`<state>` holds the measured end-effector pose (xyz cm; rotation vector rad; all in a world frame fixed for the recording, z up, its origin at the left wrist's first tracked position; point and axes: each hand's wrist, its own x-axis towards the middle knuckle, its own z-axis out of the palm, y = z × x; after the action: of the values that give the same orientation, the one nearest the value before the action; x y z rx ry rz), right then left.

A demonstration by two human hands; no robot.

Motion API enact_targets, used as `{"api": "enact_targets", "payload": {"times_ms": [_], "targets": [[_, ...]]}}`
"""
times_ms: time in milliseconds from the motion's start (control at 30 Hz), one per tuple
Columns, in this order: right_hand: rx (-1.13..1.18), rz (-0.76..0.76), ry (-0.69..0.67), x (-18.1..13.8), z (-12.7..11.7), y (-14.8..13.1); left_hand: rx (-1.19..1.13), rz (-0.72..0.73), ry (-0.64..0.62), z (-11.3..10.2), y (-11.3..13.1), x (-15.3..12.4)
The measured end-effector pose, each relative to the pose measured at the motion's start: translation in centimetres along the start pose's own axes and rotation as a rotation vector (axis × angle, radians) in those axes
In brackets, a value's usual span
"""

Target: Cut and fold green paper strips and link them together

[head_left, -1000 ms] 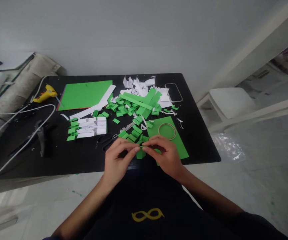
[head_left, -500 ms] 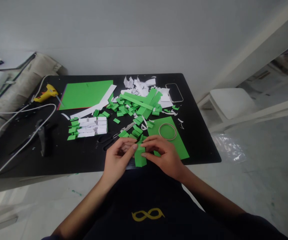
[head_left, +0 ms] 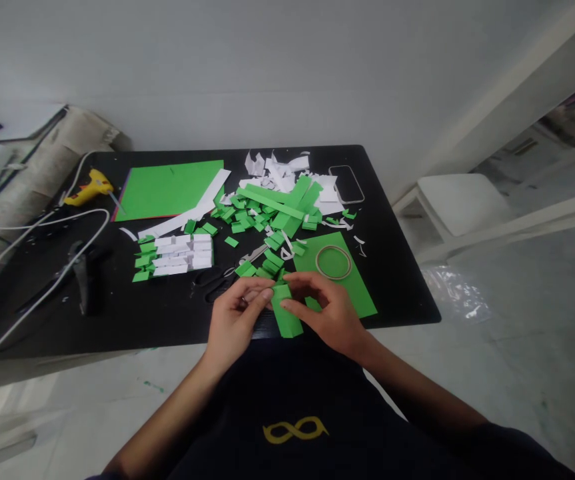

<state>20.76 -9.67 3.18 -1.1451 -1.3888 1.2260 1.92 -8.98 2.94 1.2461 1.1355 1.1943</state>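
A folded green paper strip (head_left: 287, 320) is held between both hands near the table's front edge, its lower end hanging toward me. My left hand (head_left: 240, 313) pinches the strip's upper left side between thumb and fingers. From the right, my right hand (head_left: 324, 310) grips the same strip, thumb on its face and fingers at its top. Small folded green paper pieces (head_left: 272, 261) lie just beyond my fingertips. Black-handled scissors (head_left: 222, 277) rest to the left of them. A green sheet (head_left: 362, 293) with a tape ring (head_left: 334, 263) on it lies beside my right hand.
On the black table (head_left: 247, 337) lie a white-and-green folded paper block (head_left: 182, 253), heaped green pieces (head_left: 247, 217), white scraps (head_left: 280, 175), green sheets (head_left: 167, 190), a yellow glue gun (head_left: 90, 189), a looping white cable (head_left: 32, 313), a black tool (head_left: 83, 280) and a phone-like outline (head_left: 347, 185).
The green strip has tilted, its lower end swinging to the right. My fingers have shifted slightly on it, and both hands stay in nearly the same place.
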Motion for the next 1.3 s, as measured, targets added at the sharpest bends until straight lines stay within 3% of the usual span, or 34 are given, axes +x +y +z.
{"api": "enact_targets", "payload": {"times_ms": [167, 333, 467, 867, 1300], "targets": [[-0.088, -0.009, 0.067, -0.07, 0.27, -0.17, 0.056, 0.033, 0.003, -0.01, -0.12, -0.25], [-0.219, -0.161, 0.069, 0.06, 0.1, -0.66, 0.235, 0.189, -0.048, -0.45, -0.14, -0.22], [-0.225, -0.189, 0.074, -0.03, 0.07, -0.78, 0.344, 0.286, -0.074, -0.71, -0.25, -0.09], [-0.106, -0.097, 0.114, -0.07, 0.08, -0.63, 0.298, 0.196, -0.041, -0.11, -0.14, -0.42], [-0.084, -0.068, 0.12, -0.09, 0.1, -0.41, 0.303, 0.226, -0.043, -0.25, -0.06, -0.33]]}}
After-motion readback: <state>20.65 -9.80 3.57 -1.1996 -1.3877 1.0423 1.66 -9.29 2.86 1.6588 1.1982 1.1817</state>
